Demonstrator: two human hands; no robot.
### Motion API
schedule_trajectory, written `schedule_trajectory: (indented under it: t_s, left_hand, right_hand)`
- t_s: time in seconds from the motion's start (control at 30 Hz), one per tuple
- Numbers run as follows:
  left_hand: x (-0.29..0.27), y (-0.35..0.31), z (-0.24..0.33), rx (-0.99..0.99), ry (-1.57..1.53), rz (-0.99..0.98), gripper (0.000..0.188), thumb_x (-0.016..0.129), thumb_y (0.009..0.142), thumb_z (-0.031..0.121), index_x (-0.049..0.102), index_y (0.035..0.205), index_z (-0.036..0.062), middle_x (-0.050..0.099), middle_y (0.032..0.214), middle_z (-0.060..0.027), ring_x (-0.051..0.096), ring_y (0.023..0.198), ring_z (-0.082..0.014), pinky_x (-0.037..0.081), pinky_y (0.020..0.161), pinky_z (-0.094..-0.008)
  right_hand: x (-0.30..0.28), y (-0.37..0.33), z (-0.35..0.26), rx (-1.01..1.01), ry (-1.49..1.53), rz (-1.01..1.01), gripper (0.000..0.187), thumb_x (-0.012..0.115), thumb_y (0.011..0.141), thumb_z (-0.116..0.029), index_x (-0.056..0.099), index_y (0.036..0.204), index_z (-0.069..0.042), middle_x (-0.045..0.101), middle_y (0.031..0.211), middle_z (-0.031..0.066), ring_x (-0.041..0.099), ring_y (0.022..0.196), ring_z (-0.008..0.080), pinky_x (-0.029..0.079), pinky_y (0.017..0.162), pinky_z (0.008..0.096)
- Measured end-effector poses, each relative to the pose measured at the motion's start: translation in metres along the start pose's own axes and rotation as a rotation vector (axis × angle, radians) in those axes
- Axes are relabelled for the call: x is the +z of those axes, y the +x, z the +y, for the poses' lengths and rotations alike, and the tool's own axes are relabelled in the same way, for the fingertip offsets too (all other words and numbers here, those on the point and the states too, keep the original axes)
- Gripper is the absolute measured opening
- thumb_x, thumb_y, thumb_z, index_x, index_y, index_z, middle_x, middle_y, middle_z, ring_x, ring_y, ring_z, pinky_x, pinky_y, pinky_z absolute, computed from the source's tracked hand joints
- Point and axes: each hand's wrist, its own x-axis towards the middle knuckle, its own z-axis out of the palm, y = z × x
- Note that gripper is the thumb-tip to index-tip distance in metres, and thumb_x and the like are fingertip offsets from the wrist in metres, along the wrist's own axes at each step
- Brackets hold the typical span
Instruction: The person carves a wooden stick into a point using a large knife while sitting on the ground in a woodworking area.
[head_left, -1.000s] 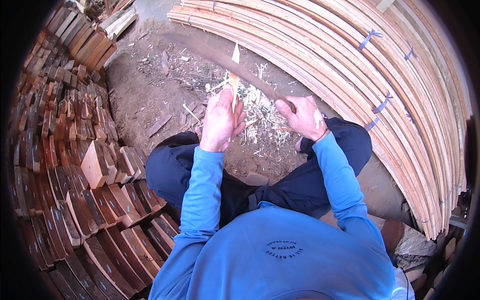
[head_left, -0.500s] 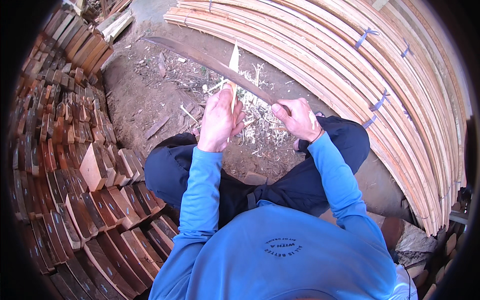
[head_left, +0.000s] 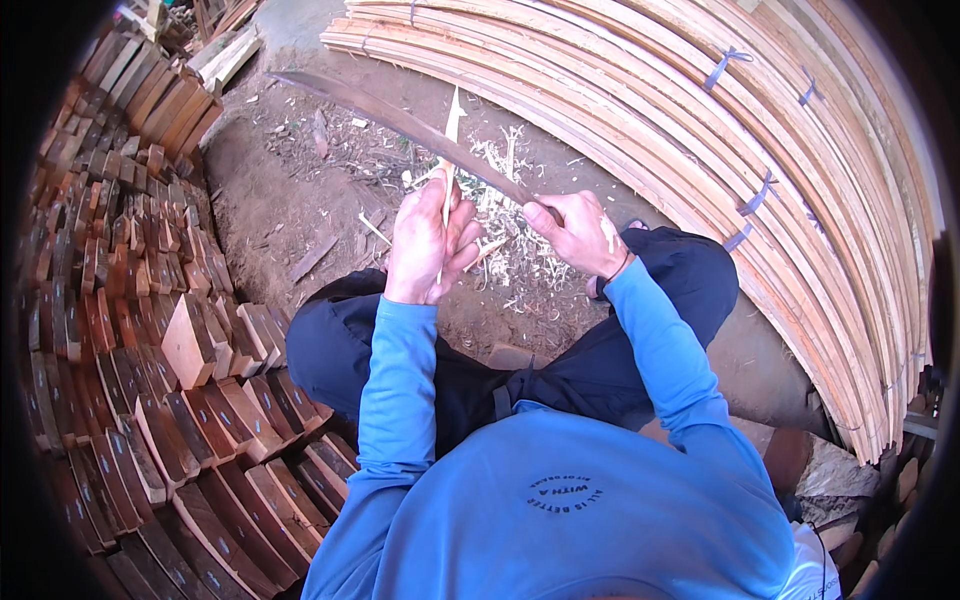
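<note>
The left forearm [head_left: 400,365] reaches almost straight ahead; the right forearm [head_left: 660,335] slants inward from a bent elbow. The left grip [head_left: 420,240] is closed, its thumb pointing away from the body and its fingers curled to the right. The right grip [head_left: 580,235], also closed, lies apart from it, thumb extended leftward. Both knees are bent and spread wide.
</note>
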Motion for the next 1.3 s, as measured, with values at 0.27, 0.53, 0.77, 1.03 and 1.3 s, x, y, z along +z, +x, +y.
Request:
schedule_trajectory:
  t_s: [0.27,0.53,0.77,1.03,1.3]
  left_hand:
    - [0.002,0.002,0.002,0.010,0.038,-0.027,0.034,0.041,0.107,0.035,0.043,0.082,0.0110,0.031,0.050,0.0045,0.025,0.038,-0.0048,0.019,0.032,-0.0202]
    - [0.002,0.000,0.000,-0.014,0.066,-0.020,0.037,0.041,0.107,0.037,0.044,0.082,0.0104,0.033,0.051,0.0035,0.025,0.038,-0.0054,0.020,0.032,-0.0209]
    - [0.004,-0.006,-0.004,-0.050,0.099,-0.034,0.035,0.041,0.106,0.035,0.045,0.081,0.0114,0.035,0.052,0.0027,0.029,0.040,-0.0062,0.020,0.033,-0.0221]
    - [0.008,-0.011,-0.003,-0.058,0.156,-0.071,0.036,0.040,0.107,0.036,0.045,0.081,0.0105,0.035,0.052,0.0026,0.030,0.040,-0.0057,0.021,0.033,-0.0221]
    - [0.003,-0.006,-0.003,-0.061,0.103,-0.065,0.039,0.041,0.106,0.040,0.045,0.080,0.0112,0.035,0.051,0.0028,0.028,0.039,-0.0059,0.020,0.033,-0.0221]
  right_hand:
    - [0.001,0.002,0.006,-0.009,-0.017,0.037,0.072,0.047,0.095,-0.064,0.069,0.075,0.001,0.057,0.055,0.0190,0.061,0.054,0.0313,0.045,0.057,0.0460]
    - [-0.002,0.004,0.002,0.099,0.022,-0.022,0.068,0.051,0.095,-0.061,0.068,0.075,0.001,0.056,0.054,0.0186,0.058,0.053,0.0313,0.044,0.057,0.0447]
    - [-0.012,0.022,0.015,0.182,-0.056,0.077,0.075,0.045,0.095,-0.066,0.070,0.079,0.003,0.058,0.055,0.0187,0.061,0.056,0.0318,0.045,0.060,0.0459]
    - [-0.013,0.030,0.024,0.203,-0.039,0.091,0.077,0.044,0.094,-0.068,0.067,0.075,0.003,0.053,0.053,0.0142,0.052,0.053,0.0244,0.040,0.056,0.0428]
    - [-0.005,-0.004,0.007,0.084,0.021,0.017,0.067,0.050,0.095,-0.061,0.070,0.083,0.002,0.056,0.056,0.0194,0.062,0.058,0.0340,0.046,0.058,0.0435]
